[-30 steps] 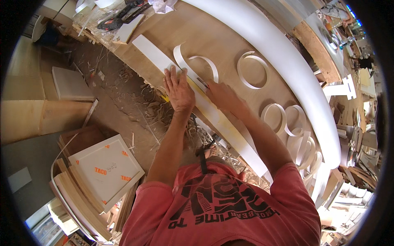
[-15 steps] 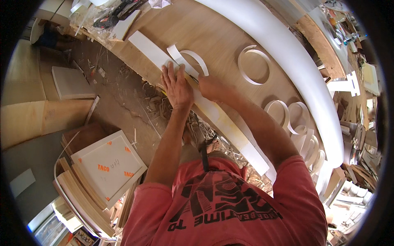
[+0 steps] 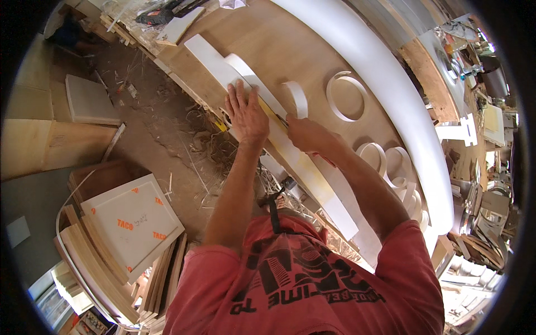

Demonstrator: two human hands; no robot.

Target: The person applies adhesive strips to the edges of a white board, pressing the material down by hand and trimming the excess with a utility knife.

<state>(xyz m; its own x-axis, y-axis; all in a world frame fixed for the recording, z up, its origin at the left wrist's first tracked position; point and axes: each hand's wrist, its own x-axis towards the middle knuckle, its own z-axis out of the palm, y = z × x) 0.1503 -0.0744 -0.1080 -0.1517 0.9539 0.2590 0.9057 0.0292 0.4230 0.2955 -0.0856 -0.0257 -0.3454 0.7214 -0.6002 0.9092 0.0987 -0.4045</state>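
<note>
A long white board (image 3: 329,204) with a yellowish stain lies slantwise along the workbench's near edge. My left hand (image 3: 247,116) presses flat on it, fingers stretched and slightly apart. Along its far side runs a thin white strip (image 3: 245,70), whose loose part curls up as a white band (image 3: 297,100) beside my right hand. My right hand (image 3: 312,135) is closed round a slim dark knife-like tool (image 3: 281,119), mostly hidden by the fingers, with its tip at the board's edge.
Several white strip coils (image 3: 346,96) stand on the wooden bench top (image 3: 268,33). A large curved white panel (image 3: 385,89) borders the far side. Stacked boards (image 3: 134,223) stand at left on a floor littered with shavings. A dark power tool (image 3: 155,17) lies at the far left.
My right hand has slid toward me along the board's edge with the tool. The curled band has shifted right with it. My left hand stays pressed on the board; the whole view has shifted slightly.
</note>
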